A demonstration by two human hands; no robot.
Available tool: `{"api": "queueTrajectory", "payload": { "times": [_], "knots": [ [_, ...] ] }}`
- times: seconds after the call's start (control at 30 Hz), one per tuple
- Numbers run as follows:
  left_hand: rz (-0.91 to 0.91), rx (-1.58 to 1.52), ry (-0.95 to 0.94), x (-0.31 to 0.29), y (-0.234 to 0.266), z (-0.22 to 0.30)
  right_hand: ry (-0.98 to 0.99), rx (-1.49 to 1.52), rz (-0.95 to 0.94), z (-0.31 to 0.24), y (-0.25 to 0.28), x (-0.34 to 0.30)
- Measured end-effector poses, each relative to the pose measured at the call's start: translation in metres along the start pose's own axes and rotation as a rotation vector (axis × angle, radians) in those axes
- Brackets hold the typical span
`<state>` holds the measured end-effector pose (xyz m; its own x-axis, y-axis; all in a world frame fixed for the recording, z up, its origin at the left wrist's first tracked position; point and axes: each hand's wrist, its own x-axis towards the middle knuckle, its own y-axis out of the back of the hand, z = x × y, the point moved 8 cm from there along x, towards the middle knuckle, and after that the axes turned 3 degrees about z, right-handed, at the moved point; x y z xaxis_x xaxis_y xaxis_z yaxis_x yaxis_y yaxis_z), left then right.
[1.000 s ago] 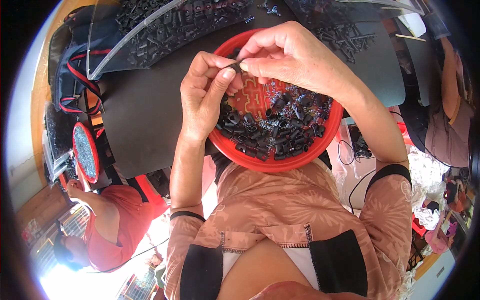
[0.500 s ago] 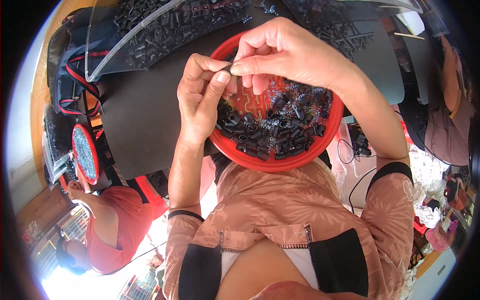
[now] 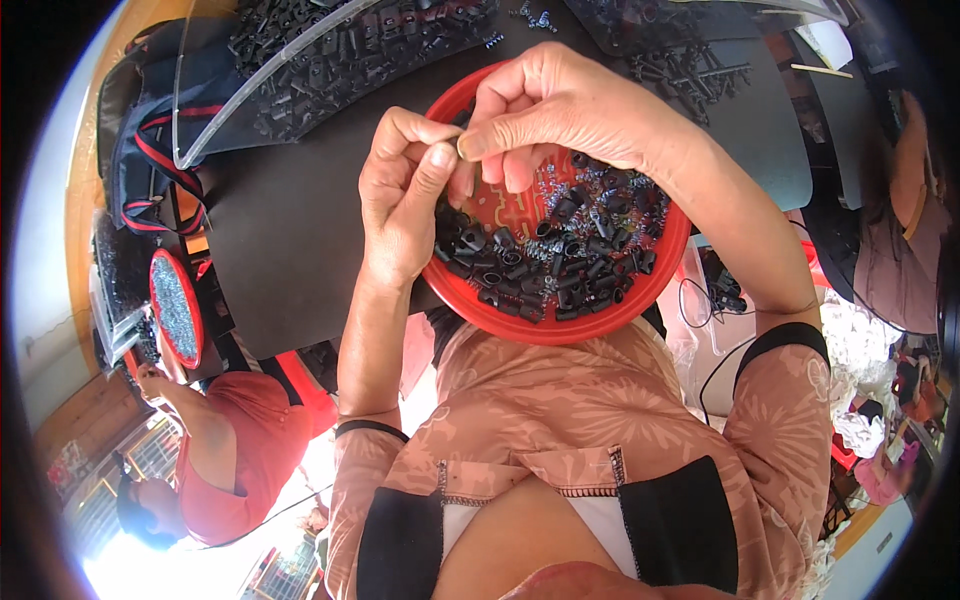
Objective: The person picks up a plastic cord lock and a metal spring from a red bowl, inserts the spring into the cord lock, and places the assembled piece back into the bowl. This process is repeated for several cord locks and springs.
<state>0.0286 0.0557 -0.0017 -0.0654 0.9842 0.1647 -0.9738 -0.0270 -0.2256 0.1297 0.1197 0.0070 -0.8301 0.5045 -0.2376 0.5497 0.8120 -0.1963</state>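
My left hand (image 3: 400, 190) and my right hand (image 3: 560, 110) meet over the far left side of a round red tray (image 3: 560, 333). Thumb and fingers of each are pinched around one small black plastic part (image 3: 456, 143), mostly hidden by the fingertips. Whether a spring is in it I cannot tell. Inside the tray lie many hollow black plastic pieces (image 3: 570, 272), mainly along the near side, and thin metal springs (image 3: 552, 190) mixed among them. The tray's patterned red bottom shows in the middle. Its near edge is against my lap.
A dark table (image 3: 280, 240) extends under the tray. At the far left a clear bin (image 3: 218, 122) holds black parts; loose black pieces (image 3: 690, 82) lie at far right. A red bowl (image 3: 175, 305) of small silvery items and a person in red (image 3: 240, 440) are at left.
Both hands stay pinched together in nearly the same place, with only a slight shift of the fingers. The view has moved very little.
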Motion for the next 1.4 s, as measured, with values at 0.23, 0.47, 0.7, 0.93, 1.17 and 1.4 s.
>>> {"api": "queueTrajectory", "payload": {
  "times": [0.23, 0.47, 0.7, 0.93, 1.17, 1.4],
  "knots": [
    [0.196, -0.022, 0.015, 0.005, 0.009, -0.003, 0.966, -0.615, 0.263, -0.125, -0.008, -0.036],
    [0.163, 0.084, 0.059, 0.007, 0.004, -0.002, 0.565, -0.831, 0.764, -0.175, 0.007, -0.038],
    [0.201, 0.147, 0.085, 0.003, 0.010, -0.005, 0.680, -1.324, 0.593, -0.059, 0.011, -0.034],
    [0.194, 0.161, 0.107, 0.002, 0.010, -0.005, 0.236, -1.513, 0.595, -0.006, 0.034, -0.025],
    [0.175, 0.200, 0.113, 0.003, 0.011, -0.008, 0.099, -1.495, 0.461, -0.003, 0.033, -0.018],
    [0.064, 0.207, 0.202, 0.003, -0.001, -0.013, 0.405, -1.111, 0.542, -0.036, 0.014, -0.027]
  ]
}}
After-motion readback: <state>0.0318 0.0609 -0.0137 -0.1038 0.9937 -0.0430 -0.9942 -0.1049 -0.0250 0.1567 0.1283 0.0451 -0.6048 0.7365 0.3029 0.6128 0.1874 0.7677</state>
